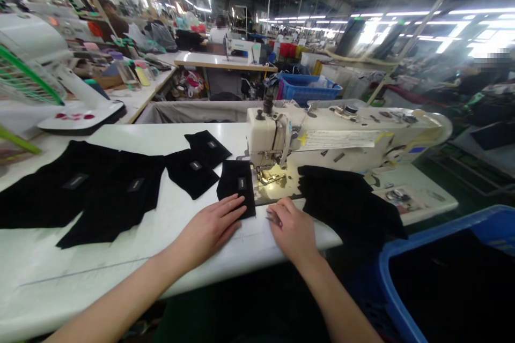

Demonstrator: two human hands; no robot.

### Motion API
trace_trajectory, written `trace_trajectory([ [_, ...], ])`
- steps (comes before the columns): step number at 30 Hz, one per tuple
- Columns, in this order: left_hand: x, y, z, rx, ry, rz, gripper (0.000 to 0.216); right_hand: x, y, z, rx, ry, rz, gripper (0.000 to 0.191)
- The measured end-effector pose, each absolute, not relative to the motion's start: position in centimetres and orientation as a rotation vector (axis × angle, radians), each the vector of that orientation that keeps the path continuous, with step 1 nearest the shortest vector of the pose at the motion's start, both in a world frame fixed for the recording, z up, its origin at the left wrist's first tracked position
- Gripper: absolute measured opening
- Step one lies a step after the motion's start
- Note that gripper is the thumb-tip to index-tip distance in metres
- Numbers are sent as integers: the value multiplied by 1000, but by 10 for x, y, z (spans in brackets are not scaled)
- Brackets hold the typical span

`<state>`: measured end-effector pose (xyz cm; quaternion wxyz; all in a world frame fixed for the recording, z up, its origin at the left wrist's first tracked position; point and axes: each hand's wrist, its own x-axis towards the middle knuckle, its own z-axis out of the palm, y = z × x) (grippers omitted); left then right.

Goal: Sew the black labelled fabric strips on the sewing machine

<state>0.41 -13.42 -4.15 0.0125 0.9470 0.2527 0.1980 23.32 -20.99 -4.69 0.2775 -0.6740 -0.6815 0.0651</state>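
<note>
My left hand [219, 220] lies flat with its fingers stretched over the lower part of a black fabric piece [233, 176], which carries a small dark label with light lettering. This piece sits just left of the sewing machine's lit needle area [271, 176]. My right hand [292, 225] rests at the table's front edge below the needle, fingers curled around a small pointed metal tool [274, 218]; its exact kind is hard to make out. Right of the needle, a stack of black fabric [341, 193] hangs partly over the edge.
Two smaller labelled black pieces [192, 171] and larger labelled ones [108, 187] lie on the white table [169, 241] to the left. A blue basket [388, 262] with dark cloth stands at the lower right. A white fan [76, 96] is at the far left.
</note>
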Motion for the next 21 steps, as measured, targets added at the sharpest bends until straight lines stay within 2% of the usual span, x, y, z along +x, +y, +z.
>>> trace_trajectory([
  [6,9,-130,-41,3058,716,734,31,226,-209,-39,-1869,-1702,384,14],
  [12,11,-148,-42,2975,783,999,34,215,-197,-30,-1857,-1537,809,45],
  [17,9,-153,-33,2806,828,913,33,210,-191,-28,-1854,-1488,970,30],
  [21,16,-110,-10,2608,1295,594,27,206,-191,-31,-1866,-1489,972,29],
])
